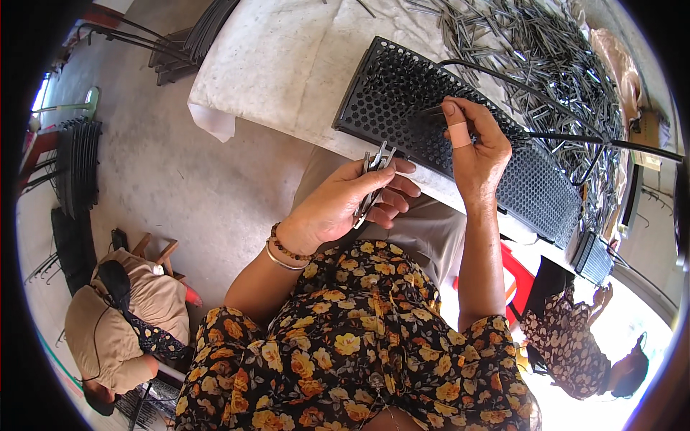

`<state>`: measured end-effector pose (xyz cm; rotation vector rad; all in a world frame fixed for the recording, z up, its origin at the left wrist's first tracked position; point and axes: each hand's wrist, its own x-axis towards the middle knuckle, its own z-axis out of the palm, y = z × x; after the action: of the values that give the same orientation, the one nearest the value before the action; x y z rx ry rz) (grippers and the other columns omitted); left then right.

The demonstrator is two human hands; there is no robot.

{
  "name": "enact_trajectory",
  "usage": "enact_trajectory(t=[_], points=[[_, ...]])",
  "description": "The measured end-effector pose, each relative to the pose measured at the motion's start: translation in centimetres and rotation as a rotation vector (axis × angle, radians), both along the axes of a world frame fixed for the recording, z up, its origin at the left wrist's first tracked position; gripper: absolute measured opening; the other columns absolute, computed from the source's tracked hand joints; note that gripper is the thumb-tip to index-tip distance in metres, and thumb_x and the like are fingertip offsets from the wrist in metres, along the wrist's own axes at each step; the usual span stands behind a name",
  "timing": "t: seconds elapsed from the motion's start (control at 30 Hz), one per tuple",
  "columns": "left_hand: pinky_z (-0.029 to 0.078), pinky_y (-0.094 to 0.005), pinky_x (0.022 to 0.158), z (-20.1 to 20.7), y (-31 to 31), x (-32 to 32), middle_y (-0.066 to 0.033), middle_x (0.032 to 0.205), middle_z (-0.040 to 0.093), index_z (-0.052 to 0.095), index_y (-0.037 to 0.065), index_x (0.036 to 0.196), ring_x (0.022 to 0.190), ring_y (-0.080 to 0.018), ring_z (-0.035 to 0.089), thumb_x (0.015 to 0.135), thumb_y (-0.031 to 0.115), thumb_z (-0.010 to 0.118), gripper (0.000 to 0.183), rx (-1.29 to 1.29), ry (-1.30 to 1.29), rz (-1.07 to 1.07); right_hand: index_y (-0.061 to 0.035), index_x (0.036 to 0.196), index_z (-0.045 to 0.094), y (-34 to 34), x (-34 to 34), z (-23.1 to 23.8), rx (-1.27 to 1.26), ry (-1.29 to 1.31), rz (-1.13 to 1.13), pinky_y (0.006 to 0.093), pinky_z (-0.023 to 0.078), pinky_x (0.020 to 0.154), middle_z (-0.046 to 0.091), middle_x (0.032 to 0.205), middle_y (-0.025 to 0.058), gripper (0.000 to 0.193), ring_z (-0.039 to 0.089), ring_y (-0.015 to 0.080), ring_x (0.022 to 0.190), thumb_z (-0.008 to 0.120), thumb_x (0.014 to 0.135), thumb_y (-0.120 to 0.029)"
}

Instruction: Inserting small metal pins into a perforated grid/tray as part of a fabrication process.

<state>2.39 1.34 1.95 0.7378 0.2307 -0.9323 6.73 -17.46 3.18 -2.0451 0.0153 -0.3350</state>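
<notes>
Your left hand (327, 203), at the centre of the frame, is clamped on a few metal strips (368, 202), the thumb pressing them to the palm while the other fingers curl loosely; the thumb and palm hide their middles, so you cannot count them surely. Your right hand (483, 147), right of centre, hangs over a black perforated panel (543, 197) with its thumb and index finger brought together. Something thin and dark blurs into the holes beside those tips, so whether they grip a piece is impossible to tell. A pale band (460, 135) wraps your right thumb.

The panel slants from upper centre to lower right on a white-covered table (280, 72), and your right hand hides part of it. Small dark pieces crowd its upper part, too blurred to separate. A heap of loose strips (557, 57) fills the upper right, crossed by a black rod (568, 136).
</notes>
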Motion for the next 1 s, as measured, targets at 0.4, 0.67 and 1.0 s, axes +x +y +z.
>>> enact_trajectory(t=[0.4,0.67,1.0], points=[[0.032,-0.0172,0.044,-0.4,0.0,-0.4,-0.0122,0.093,0.062,0.049,0.003,0.120,0.060,-0.0055,0.043,0.097,0.016,0.047,0.027,-0.023,-0.066,0.075,-0.0001,0.091,0.068,1.1,0.0,-0.2,-0.101,-0.123,0.004,0.0231,0.046,0.056,0.066,0.082,0.0079,0.010,0.057,0.0120,0.060,0.068,0.083,-0.005],[0.034,-0.0175,0.047,-0.8,-0.1,-0.5,-0.0116,0.096,0.063,0.054,-0.002,0.112,0.064,-0.0059,0.045,0.095,0.014,0.048,0.024,-0.016,-0.013,0.071,-0.0013,0.091,0.069,1.1,-0.2,-0.4,-0.169,-0.106,0.017,0.0247,0.047,0.056,0.066,0.085,0.0079,0.010,0.059,0.0143,0.061,0.069,0.082,-0.005],[0.044,-0.0224,0.058,-0.1,-0.6,-0.6,-0.0149,0.100,0.064,0.057,-0.004,0.109,0.075,-0.0110,0.057,0.094,0.016,0.047,0.027,-0.003,0.057,0.080,-0.0038,0.092,0.070,1.0,-0.2,-1.0,-0.342,-0.183,0.001,0.0281,0.048,0.056,0.062,0.090,0.0082,0.013,0.060,0.0187,0.065,0.070,0.082,-0.011]])
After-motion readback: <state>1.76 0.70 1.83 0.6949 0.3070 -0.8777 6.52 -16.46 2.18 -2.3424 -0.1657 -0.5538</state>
